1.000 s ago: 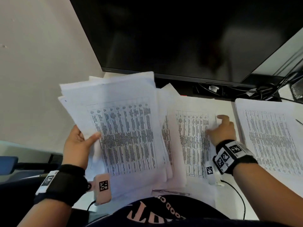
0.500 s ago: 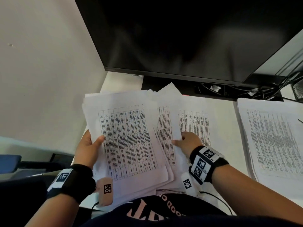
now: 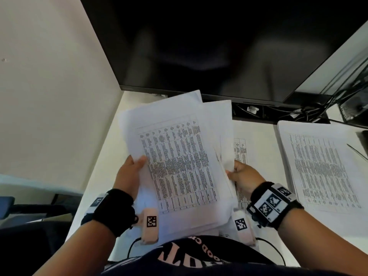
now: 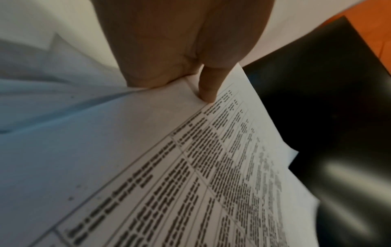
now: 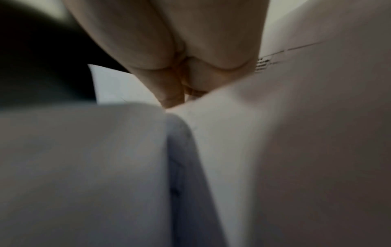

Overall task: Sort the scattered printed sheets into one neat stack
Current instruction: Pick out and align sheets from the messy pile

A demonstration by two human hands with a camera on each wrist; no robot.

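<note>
A loose bundle of printed sheets (image 3: 179, 162) with dense tables is held up over the white desk (image 3: 264, 156). My left hand (image 3: 131, 172) grips its left edge, thumb (image 4: 208, 86) pressed on the top page (image 4: 148, 167), fingers hidden beneath. My right hand (image 3: 242, 176) pinches the bundle's right edge, where the pages (image 5: 296, 133) fan out unevenly. One more printed sheet (image 3: 242, 154) lies flat on the desk under the right hand. A separate pile of printed sheets (image 3: 322, 166) rests on the desk at the right.
A large dark monitor (image 3: 209, 46) stands just behind the papers. Cables (image 3: 310, 110) tangle at the back right. A beige wall (image 3: 49, 86) bounds the desk on the left. A dark chair (image 3: 23, 216) sits at the lower left.
The right hand left the flat sheet and took the bundle's right edge. The loose sheets have been gathered into the bundle, which now lifts off the desk between both hands.
</note>
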